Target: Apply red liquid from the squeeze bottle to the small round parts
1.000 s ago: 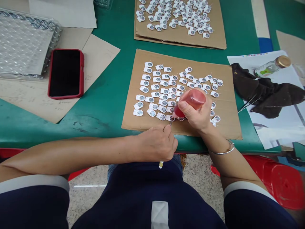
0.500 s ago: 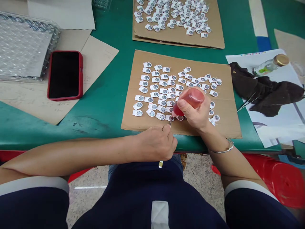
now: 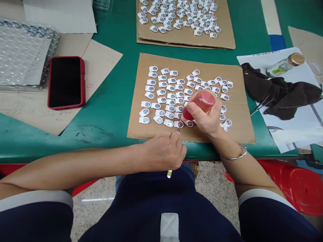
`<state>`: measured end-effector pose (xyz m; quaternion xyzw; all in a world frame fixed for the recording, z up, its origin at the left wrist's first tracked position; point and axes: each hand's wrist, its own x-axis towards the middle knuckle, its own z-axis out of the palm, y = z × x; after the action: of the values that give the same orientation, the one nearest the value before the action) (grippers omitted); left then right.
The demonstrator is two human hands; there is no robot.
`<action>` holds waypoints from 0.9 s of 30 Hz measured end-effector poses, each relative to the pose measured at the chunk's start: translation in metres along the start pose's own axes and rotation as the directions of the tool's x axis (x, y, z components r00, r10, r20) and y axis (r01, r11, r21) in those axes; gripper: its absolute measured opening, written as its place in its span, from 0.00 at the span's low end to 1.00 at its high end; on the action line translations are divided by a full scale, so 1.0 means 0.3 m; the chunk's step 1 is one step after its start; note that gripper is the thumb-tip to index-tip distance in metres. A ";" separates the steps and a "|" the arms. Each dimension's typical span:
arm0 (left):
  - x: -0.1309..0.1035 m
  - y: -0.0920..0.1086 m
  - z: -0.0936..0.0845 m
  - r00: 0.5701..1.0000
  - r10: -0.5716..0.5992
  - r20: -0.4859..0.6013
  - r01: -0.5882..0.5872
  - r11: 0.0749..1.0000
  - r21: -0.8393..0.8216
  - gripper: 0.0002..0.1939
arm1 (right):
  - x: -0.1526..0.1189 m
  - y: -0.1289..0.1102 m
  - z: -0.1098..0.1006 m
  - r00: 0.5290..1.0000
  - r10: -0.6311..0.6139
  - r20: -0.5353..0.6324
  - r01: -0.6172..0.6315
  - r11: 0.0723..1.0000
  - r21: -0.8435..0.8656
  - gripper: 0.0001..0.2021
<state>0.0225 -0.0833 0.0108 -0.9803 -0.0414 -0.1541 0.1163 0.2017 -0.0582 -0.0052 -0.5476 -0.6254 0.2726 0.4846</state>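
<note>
My right hand is wrapped round a translucent red squeeze bottle, tilted with its narrow end pointing down to the left. My left hand is closed round a thin stick-like tool. The tool's light rear end pokes out below the fist, and its fine metal tip touches or hovers just over a small round badge-like piece on a white tab. Several such pieces lie in rough rows on a cardboard sheet under both hands. My right hand and the bottle hide some of them.
Farther back lies a second cardboard sheet covered with similar pieces. A phone in a red case and a bubble-wrapped package are at left. To the right, a dark cloth, tweezers and a small glass jar rest on paper.
The whole view has shifted slightly. Both hands, the bottle and the tool keep nearly the same place over the same piece.
</note>
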 end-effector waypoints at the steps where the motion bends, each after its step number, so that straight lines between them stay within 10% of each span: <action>1: 0.001 0.000 0.000 1.000 0.002 0.003 -0.003 1.000 0.003 0.07 | 0.000 0.001 0.000 1.000 0.007 0.002 -0.007 1.000 0.003 0.13; 27: 0.005 -0.022 -0.033 0.989 0.007 0.145 -0.003 0.999 -0.032 0.08 | 0.011 0.000 -0.021 0.977 -0.204 -0.054 0.191 0.964 -0.183 0.12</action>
<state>0.0202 -0.0792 0.0217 -0.9907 -0.0448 -0.0825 0.0981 0.2076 -0.0563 -0.0018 -0.5329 -0.6806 0.1461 0.4811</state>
